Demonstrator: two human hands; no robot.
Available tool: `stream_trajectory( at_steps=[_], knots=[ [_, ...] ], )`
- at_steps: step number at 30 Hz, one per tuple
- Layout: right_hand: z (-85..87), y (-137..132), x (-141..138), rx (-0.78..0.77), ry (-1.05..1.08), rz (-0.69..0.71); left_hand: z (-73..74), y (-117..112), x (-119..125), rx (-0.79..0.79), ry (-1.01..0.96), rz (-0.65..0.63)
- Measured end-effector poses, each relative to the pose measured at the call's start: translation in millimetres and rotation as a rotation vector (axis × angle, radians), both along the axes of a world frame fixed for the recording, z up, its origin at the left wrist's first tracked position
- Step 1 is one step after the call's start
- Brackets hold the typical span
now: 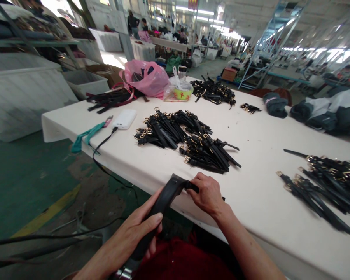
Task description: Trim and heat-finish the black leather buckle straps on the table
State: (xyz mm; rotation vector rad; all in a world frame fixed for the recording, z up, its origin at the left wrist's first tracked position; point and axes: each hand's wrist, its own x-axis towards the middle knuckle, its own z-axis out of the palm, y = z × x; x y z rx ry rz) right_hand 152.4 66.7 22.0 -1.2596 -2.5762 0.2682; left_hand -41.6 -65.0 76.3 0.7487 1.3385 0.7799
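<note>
My left hand (142,227) is wrapped round a black handheld tool (165,198) at the table's near edge. The tool has a long curved body, a flat angled head at its upper end and a shiny metal collar at the bottom. Just right of that head, my right hand (205,192) is closed on a black buckle strap (192,186). One end of the strap meets or nearly touches the head; fingers cover its middle. Beyond my hands lie a pile of black straps with gold buckles (210,151) and another strap pile (161,128).
More straps (329,182) lie at the right, with another heap (214,91) at the back. A white phone or power bank (125,118) with a black cable lies at the left. Behind it are a pink bag (146,77) and a clear bag (177,91). Folded cloth (323,112) stands far right.
</note>
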Motion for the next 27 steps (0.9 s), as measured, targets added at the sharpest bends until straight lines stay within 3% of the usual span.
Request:
stream_trajectory(
  at_steps=[10, 17, 27],
  knots=[
    [-15.7, -17.2, -15.6, 0.061, 0.085, -0.179, -5.6, 0.9, 0.7, 0.013, 0.035, -0.023],
    [-21.2, -15.8, -22.9, 0.094, 0.047, -0.207, -1.6, 0.4, 3.4, 0.027, 0.051, -0.024],
    [-19.7, -18.1, -28.0, 0.119, 0.044, -0.245, -7.0, -0.9, 1.8, 0.014, 0.001, -0.004]
  ],
)
